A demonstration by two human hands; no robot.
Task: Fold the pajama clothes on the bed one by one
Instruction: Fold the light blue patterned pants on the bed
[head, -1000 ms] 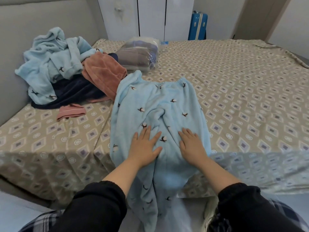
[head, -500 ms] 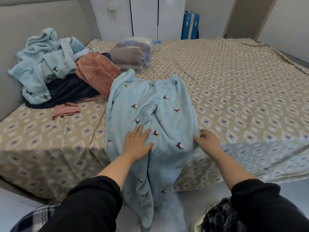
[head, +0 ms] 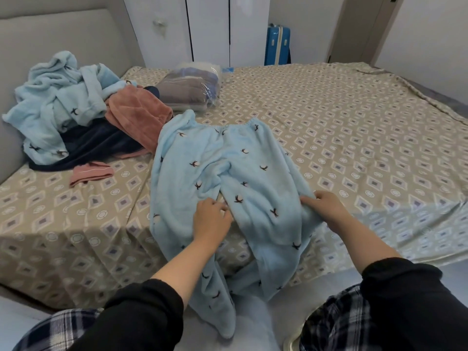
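Left hand now seemingly at inseam; pants lengthwise, waistband far

Your light-blue fleece pajama trousers, dotted with small dark sprigs, lie spread on the bed, waistband far, legs hanging over the near edge. The heap of unfolded pajamas, blue, pink and navy, sits left.

Pajama pants right of clothes pile

ahead of you, white wardrobe, blue suitcase just beside it. padded grey headboard at your left. grey-brown door far right, pale wall.
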